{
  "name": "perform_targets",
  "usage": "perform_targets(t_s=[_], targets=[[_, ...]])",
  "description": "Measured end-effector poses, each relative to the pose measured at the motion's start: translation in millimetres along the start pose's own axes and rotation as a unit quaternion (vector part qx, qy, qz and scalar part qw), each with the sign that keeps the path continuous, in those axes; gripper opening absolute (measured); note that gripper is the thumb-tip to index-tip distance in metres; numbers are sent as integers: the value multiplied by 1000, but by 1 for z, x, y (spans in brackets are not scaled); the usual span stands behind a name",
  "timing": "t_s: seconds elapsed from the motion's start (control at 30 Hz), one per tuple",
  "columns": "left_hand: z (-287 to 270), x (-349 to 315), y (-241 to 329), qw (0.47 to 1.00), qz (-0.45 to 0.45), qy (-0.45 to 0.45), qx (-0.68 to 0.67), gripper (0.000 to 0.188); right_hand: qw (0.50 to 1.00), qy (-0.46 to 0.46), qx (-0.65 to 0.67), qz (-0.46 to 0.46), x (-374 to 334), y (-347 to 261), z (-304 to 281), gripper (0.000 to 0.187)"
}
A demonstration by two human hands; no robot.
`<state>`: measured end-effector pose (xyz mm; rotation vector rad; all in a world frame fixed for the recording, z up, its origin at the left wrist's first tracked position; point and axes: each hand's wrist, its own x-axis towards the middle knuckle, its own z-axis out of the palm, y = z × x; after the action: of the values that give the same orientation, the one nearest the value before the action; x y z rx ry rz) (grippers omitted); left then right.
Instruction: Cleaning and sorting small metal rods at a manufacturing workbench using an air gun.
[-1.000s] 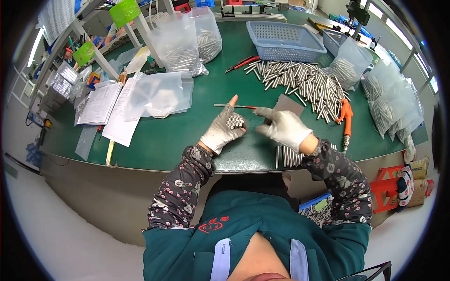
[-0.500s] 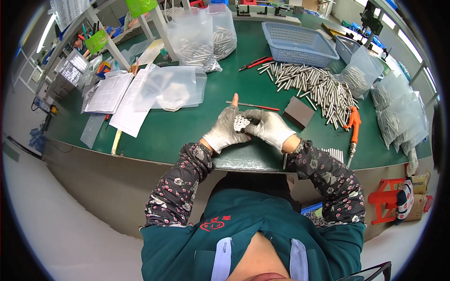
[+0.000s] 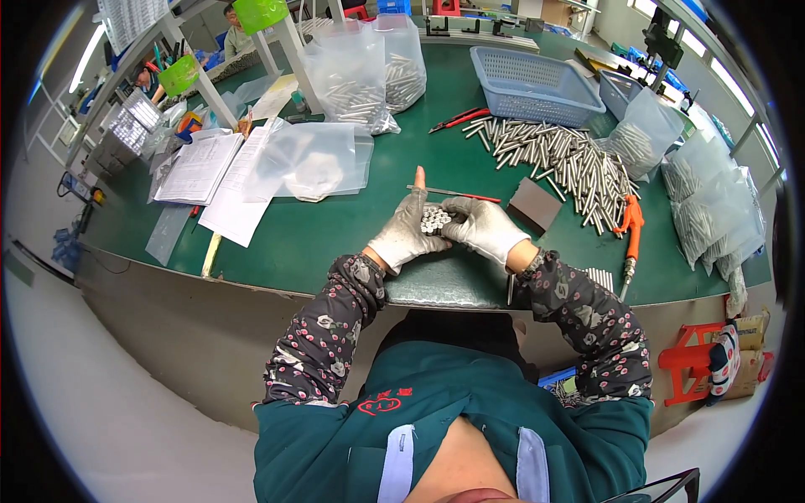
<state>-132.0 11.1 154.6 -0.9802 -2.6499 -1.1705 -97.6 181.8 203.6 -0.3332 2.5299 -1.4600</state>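
Observation:
A bundle of metal pins (image 3: 434,220) stands between my gloved hands, its round ends facing up. My left hand (image 3: 404,231) wraps round the bundle's left side, with the bare thumb pointing away from me. From the right, my right hand (image 3: 485,228) presses its fingers against the same bundle. Just beyond the hands lies a thin tool with a red handle (image 3: 474,197). A dark brown block (image 3: 534,206) sits to the right of my right hand. Past it spreads a large heap of loose metal pins (image 3: 562,159).
Behind the heap is a blue plastic basket (image 3: 537,88). Red-handled pliers (image 3: 459,119) lie before it, an orange air gun (image 3: 631,226) at right. Bags of pins (image 3: 348,84) stand at the back; papers (image 3: 197,168) and clear bags (image 3: 310,159) lie left. More pins (image 3: 599,277) rest near my right forearm.
The bundle's ends have tilted slightly and look more silvery than before. Both hands keep nearly the same place and grip. The people at the far left have shifted into clearer view.

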Motion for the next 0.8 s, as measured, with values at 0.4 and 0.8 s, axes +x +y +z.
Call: perform_targets(t_s=[0.4, 0.8], targets=[[4, 3, -7, 991, -64, -46, -111, 129, 999, -28, 11, 26, 2, 1, -2, 46], [14, 1, -10, 973, -61, -37, -220, 110, 997, 27, -58, -38, -6, 17, -19, 45]])
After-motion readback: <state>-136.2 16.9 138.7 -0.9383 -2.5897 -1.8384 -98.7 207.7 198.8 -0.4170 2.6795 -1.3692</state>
